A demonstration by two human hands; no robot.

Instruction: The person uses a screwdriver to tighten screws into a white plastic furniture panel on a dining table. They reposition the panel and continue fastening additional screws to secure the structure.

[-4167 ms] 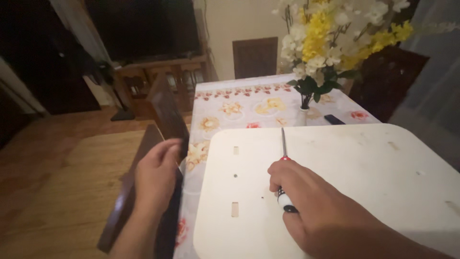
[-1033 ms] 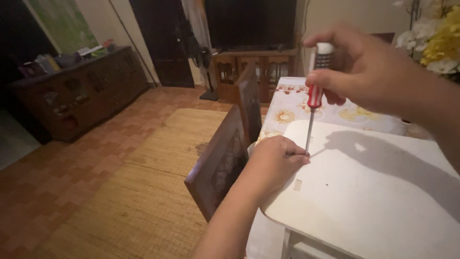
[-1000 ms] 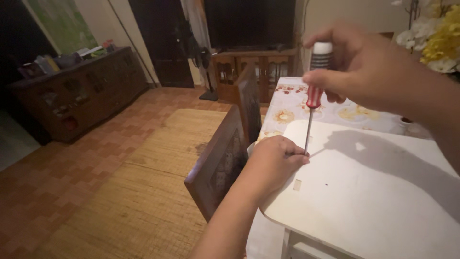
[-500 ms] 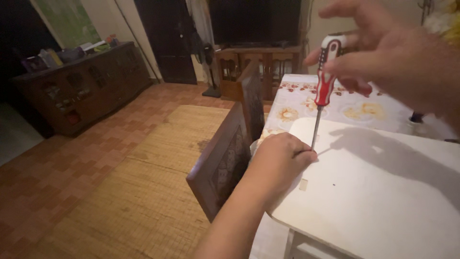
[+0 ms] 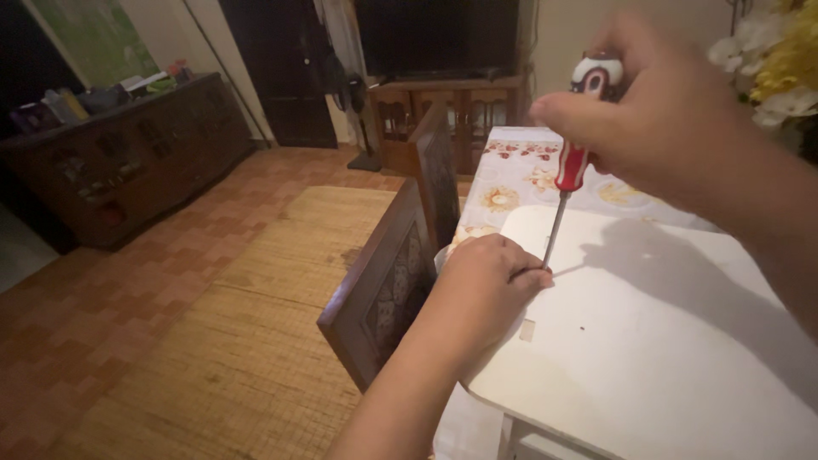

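Head view, looking down over a white panel (image 5: 665, 341) lying flat on a table with a floral tablecloth (image 5: 520, 175).

Right hand (image 5: 673, 128) raised above the panel, fingers curled tight around the red-and-white handle of a screwdriver (image 5: 569, 170) — thumb and forefinger pinching the red grip, white cap tucked against the palm. Screwdriver held nearly upright, slightly tilted, metal shaft running down and to the left, tip meeting the panel's surface right at the fingertips of the other hand.

Left hand (image 5: 486, 285) resting on the panel's near left corner, fingers bent and closed down beside the screwdriver tip, apparently touching it; whether anything small is pinched under those fingers cannot be told. Forearm stretching in from the bottom of the frame.

A small rectangular slot (image 5: 527, 330) in the panel just below the left hand.

Two dark carved wooden chairs (image 5: 383, 294) just beside the table's left edge. Woven mat (image 5: 264, 341) on a tiled floor; dark sideboard (image 5: 119, 162) along the left wall — well apart. Yellow and white flowers (image 5: 780, 68) at upper right.
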